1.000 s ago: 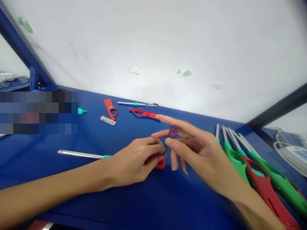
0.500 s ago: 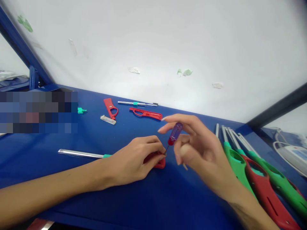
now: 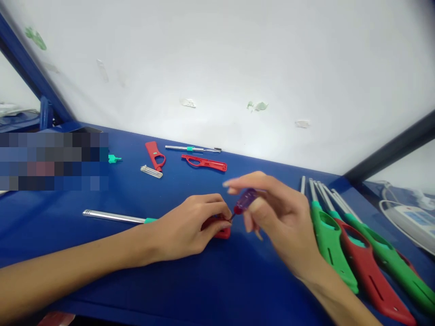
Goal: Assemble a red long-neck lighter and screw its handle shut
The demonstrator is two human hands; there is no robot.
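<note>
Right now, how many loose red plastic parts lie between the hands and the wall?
2: a broad red piece left of centre, and a slender red piece to its right. The pixelated patch could hide more.

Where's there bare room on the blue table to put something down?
There's a bare patch of blue table near the front edge, between the left forearm and the right wrist. Another lies between the silver tube and the clear plastic piece. It's crowded on the right with green and red handles, and in the middle around the purple screwdriver.
</note>
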